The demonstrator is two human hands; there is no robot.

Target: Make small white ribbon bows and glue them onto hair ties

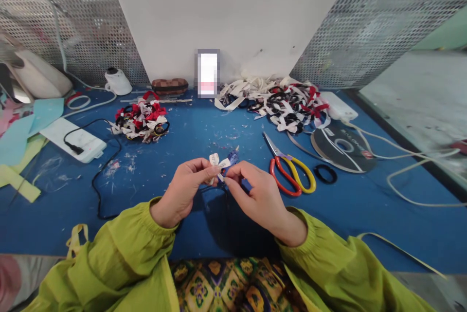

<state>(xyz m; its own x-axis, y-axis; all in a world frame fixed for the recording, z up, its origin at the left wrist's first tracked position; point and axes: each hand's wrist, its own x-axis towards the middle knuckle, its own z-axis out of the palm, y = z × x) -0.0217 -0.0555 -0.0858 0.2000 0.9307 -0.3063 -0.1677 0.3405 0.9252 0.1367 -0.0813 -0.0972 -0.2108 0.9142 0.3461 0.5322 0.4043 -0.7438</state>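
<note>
Low over the middle of the blue table, my left hand [182, 186] pinches a white printed ribbon [214, 159] between thumb and fingers. My right hand [260, 196], also closed, meets it there with thumb and forefinger on an end of the same ribbon. A sparkly dark-blue piece [233, 157] sticks out beyond the fingertips; how it joins the ribbon is hidden. A thin dark strand shows beneath the hands. To the right of my right hand lie scissors [284, 175] with red and yellow handles, blades partly apart, and a black hair tie [325, 174].
A pile of red, white and black ribbon hair ties [140, 118] lies left, a larger pile [288, 102] back right. A phone [207, 73] leans on the white panel. A disc [343, 147], power strip [75, 137], cables and a brown checked case [170, 86] lie about.
</note>
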